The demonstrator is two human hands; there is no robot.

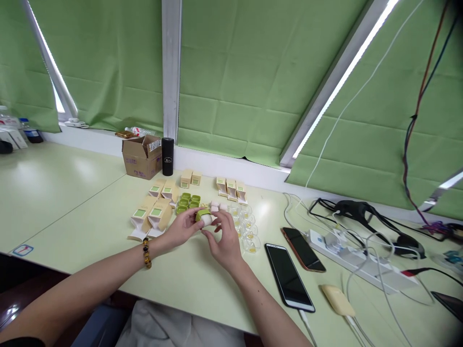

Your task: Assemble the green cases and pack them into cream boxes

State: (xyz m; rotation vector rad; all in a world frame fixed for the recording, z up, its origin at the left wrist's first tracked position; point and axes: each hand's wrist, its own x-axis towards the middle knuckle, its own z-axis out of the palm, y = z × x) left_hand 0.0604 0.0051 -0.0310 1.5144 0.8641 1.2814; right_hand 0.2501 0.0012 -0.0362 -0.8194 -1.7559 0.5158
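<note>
In front of me, my left hand [185,225] grips a small green cup [203,213], fingers behind it and thumb in front. A rounded white piece [206,220] sits at the cup's lower side, partly covered by it. My right hand [226,240] curls round the white piece from the right, thumb below and fingertips at its edge. Just behind my hands lie several green cups [185,202] in rows and pale pink-white pieces [219,206]. Clear plastic shells with yellow spots [249,230] are lined up beside my right hand.
Open cream cartons [160,214] stand left of my hands, with more cartons [231,189] farther back. A cardboard box [142,158] and black tumbler [168,156] are by the wall. Rightward lie a white phone [289,277], another phone [303,249] and a power strip [350,260] with cables.
</note>
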